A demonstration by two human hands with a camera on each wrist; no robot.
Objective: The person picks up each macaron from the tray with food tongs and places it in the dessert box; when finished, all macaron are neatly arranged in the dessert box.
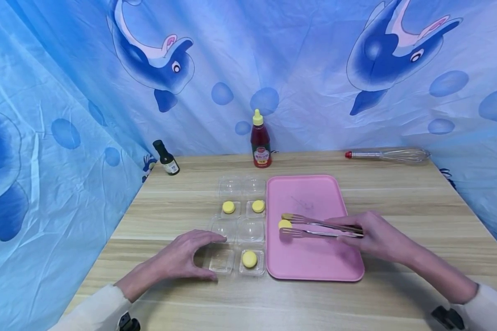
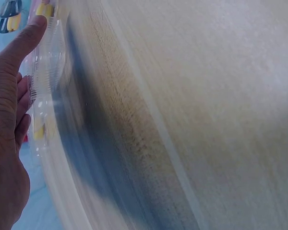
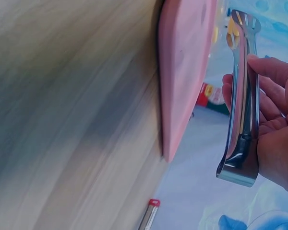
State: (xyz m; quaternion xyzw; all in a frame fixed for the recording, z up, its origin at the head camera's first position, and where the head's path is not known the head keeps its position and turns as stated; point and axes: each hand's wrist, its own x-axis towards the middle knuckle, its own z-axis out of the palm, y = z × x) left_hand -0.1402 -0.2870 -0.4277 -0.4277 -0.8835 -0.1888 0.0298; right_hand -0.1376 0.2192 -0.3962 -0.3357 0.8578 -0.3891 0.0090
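Observation:
My right hand (image 1: 374, 234) holds metal tongs (image 3: 245, 100) over the pink tray (image 1: 306, 193). A yellow macaron (image 1: 285, 224) sits on the tray between the tong tips; whether they touch it I cannot tell. At the left, my left hand (image 1: 190, 255) grips the near clear plastic box (image 1: 221, 261), thumb at its front edge and fingers toward its hinge. This box's left compartment is bare, and a yellow macaron (image 1: 249, 259) lies in its right one. Behind it, a second open clear box (image 1: 232, 185) holds a macaron (image 1: 228, 207) and another macaron (image 1: 258, 206).
A red sauce bottle (image 1: 261, 142) with a yellow cap stands at the back middle. A small dark bottle (image 1: 165, 157) is at the back left, and a whisk (image 1: 385, 155) lies at the back right. A blue dolphin-print curtain (image 1: 306, 92) hangs behind the wooden table (image 1: 170, 207).

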